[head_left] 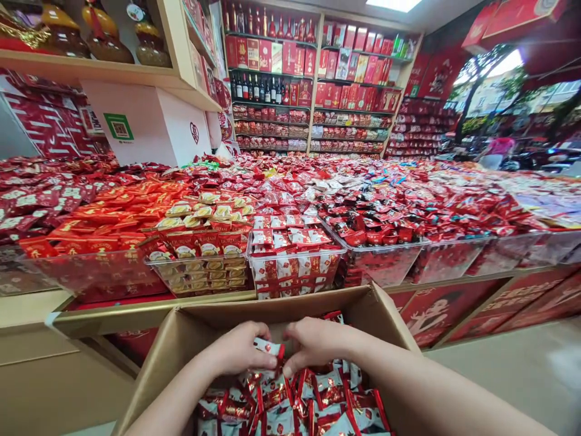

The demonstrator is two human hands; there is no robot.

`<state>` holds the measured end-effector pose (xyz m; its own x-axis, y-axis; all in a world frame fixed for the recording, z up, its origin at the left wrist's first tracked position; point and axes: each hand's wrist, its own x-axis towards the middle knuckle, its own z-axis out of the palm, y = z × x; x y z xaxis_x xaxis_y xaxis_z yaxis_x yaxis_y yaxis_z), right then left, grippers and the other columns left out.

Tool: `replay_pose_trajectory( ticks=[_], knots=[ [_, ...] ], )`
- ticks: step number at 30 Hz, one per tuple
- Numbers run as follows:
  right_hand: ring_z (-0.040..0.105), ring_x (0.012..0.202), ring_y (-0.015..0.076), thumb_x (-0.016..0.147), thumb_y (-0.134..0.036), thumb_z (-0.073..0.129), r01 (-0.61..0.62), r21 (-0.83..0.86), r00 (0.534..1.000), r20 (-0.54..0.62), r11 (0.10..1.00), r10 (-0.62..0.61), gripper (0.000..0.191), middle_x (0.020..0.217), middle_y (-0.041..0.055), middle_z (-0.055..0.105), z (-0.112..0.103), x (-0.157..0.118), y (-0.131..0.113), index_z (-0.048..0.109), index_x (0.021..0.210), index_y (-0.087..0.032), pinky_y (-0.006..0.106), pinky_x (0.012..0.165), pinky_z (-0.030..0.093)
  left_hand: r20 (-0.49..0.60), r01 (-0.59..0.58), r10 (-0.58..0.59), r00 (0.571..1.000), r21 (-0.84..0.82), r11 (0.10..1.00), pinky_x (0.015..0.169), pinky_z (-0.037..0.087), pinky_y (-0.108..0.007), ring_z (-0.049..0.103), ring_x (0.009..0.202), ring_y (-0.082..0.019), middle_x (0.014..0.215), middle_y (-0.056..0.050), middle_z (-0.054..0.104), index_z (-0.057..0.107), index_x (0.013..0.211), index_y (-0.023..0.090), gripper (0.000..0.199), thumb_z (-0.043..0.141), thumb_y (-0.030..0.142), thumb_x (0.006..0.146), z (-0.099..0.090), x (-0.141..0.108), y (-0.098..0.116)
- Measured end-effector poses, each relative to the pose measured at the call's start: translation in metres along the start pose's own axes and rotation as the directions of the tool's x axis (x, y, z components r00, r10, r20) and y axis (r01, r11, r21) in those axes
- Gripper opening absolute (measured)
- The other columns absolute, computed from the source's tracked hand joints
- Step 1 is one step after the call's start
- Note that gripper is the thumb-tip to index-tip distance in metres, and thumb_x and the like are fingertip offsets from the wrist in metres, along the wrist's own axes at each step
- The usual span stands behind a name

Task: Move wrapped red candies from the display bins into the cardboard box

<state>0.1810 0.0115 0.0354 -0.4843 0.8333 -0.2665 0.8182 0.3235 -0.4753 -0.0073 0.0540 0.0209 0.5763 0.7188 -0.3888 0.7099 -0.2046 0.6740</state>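
Note:
Inside a cardboard box lies a pile of small red-and-white candy packets. My left hand is closed on one of them, a white packet with a red end, pinched between thumb and fingers above the pile. Just to the right, my right hand reaches in with its thumb and fingers curved and apart. Its fingertips are close to the packet's red end; whether they touch it I cannot tell.
Behind the box stands a display counter with clear bins: durian packets, red-and-white packets, orange-red packets and dark red packets. A gold counter edge runs at left. Shelves of bottles and boxes line the back wall.

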Motion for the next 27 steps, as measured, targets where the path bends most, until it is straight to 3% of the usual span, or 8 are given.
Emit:
replay_pose_trajectory(
  ticks=[4, 6, 10, 13, 19, 22, 24, 27],
  knots=[
    [0.052, 0.053, 0.0104, 0.070, -0.054, 0.052, 0.154, 0.446, 0.971, -0.234, 0.882, -0.051, 0.039, 0.064, -0.0006, 0.056, -0.018, -0.009, -0.010, 0.053, 0.079, -0.016, 0.018, 0.043, 0.035, -0.075, -0.191, 0.177, 0.981, -0.300, 0.935, 0.054, 0.046, -0.022, 0.055, 0.060, -0.011, 0.075, 0.001, 0.060, 0.050, 0.096, 0.018, 0.030, 0.044, 0.041, 0.078, -0.011, -0.020, 0.030],
    [0.050, 0.048, 0.0079, 0.078, -0.050, 0.043, 0.196, 0.576, 0.954, -0.301, 0.794, -0.017, 0.036, 0.062, -0.0015, 0.054, -0.024, -0.013, -0.016, 0.051, 0.077, -0.016, 0.017, 0.042, 0.035, -0.119, -0.228, 0.195, 0.974, -0.451, 0.863, 0.052, 0.046, -0.019, 0.054, 0.055, -0.008, 0.075, 0.000, 0.060, 0.046, 0.106, 0.016, 0.035, 0.046, 0.038, 0.079, -0.015, -0.027, 0.039],
    [0.048, 0.044, 0.0069, 0.083, -0.044, 0.038, 0.260, 0.506, 0.871, -0.490, 0.822, 0.026, 0.036, 0.052, -0.0027, 0.048, -0.031, -0.016, -0.024, 0.047, 0.063, -0.015, 0.016, 0.040, 0.033, -0.179, -0.262, 0.191, 0.965, -0.693, 0.672, 0.045, 0.044, -0.015, 0.052, 0.045, -0.005, 0.074, -0.002, 0.064, 0.054, 0.101, 0.014, 0.031, 0.056, 0.031, 0.076, -0.016, -0.031, 0.045],
    [0.048, 0.042, 0.0074, 0.084, -0.041, 0.037, 0.264, 0.505, 0.844, -0.533, 0.822, 0.057, 0.035, 0.050, -0.0030, 0.047, -0.030, -0.015, -0.025, 0.046, 0.062, -0.016, 0.016, 0.039, 0.033, -0.190, -0.268, 0.190, 0.963, -0.752, 0.602, 0.042, 0.043, -0.014, 0.054, 0.043, -0.004, 0.078, -0.002, 0.066, 0.057, 0.100, 0.016, 0.026, 0.056, 0.028, 0.077, -0.013, -0.031, 0.048],
    [0.046, 0.043, 0.0072, 0.084, -0.035, 0.039, 0.266, 0.294, 0.708, -0.706, 0.918, 0.021, 0.030, 0.048, -0.0028, 0.048, -0.029, -0.017, -0.025, 0.051, 0.063, -0.016, 0.018, 0.045, 0.035, -0.084, -0.165, 0.204, 0.975, -0.892, 0.421, 0.053, 0.049, -0.022, 0.063, 0.067, -0.016, 0.081, -0.007, 0.068, 0.057, 0.101, 0.016, 0.026, 0.050, 0.032, 0.081, -0.014, -0.036, 0.049],
    [0.047, 0.046, 0.0072, 0.085, -0.035, 0.038, 0.377, 0.322, 0.671, -0.741, 0.869, -0.017, 0.029, 0.054, -0.0016, 0.050, -0.033, -0.020, -0.024, 0.053, 0.069, -0.017, 0.018, 0.045, 0.036, 0.105, 0.025, 0.251, 0.962, -0.953, 0.303, 0.062, 0.048, -0.028, 0.063, 0.082, -0.024, 0.096, -0.013, 0.065, 0.056, 0.104, 0.015, 0.041, 0.044, 0.045, 0.080, -0.015, -0.041, 0.047],
    [0.047, 0.050, 0.0079, 0.084, -0.034, 0.040, 0.444, 0.282, 0.645, -0.759, 0.851, -0.085, 0.028, 0.057, -0.0008, 0.050, -0.035, -0.021, -0.022, 0.054, 0.068, -0.017, 0.019, 0.048, 0.038, 0.176, 0.087, 0.292, 0.940, -0.952, 0.293, 0.060, 0.046, -0.025, 0.063, 0.077, -0.020, 0.095, -0.014, 0.065, 0.054, 0.107, 0.015, 0.039, 0.049, 0.041, 0.079, -0.014, -0.044, 0.047],
    [0.049, 0.059, 0.0097, 0.082, -0.032, 0.046, 0.471, 0.265, 0.631, -0.768, 0.841, -0.111, 0.023, 0.063, 0.0006, 0.054, -0.035, -0.019, -0.021, 0.058, 0.071, -0.017, 0.021, 0.055, 0.041, 0.047, -0.014, 0.209, 0.977, -0.960, 0.278, 0.054, 0.042, -0.016, 0.059, 0.061, -0.009, 0.078, -0.005, 0.066, 0.052, 0.103, 0.018, 0.027, 0.058, 0.024, 0.077, -0.009, -0.046, 0.053]
  ],
)
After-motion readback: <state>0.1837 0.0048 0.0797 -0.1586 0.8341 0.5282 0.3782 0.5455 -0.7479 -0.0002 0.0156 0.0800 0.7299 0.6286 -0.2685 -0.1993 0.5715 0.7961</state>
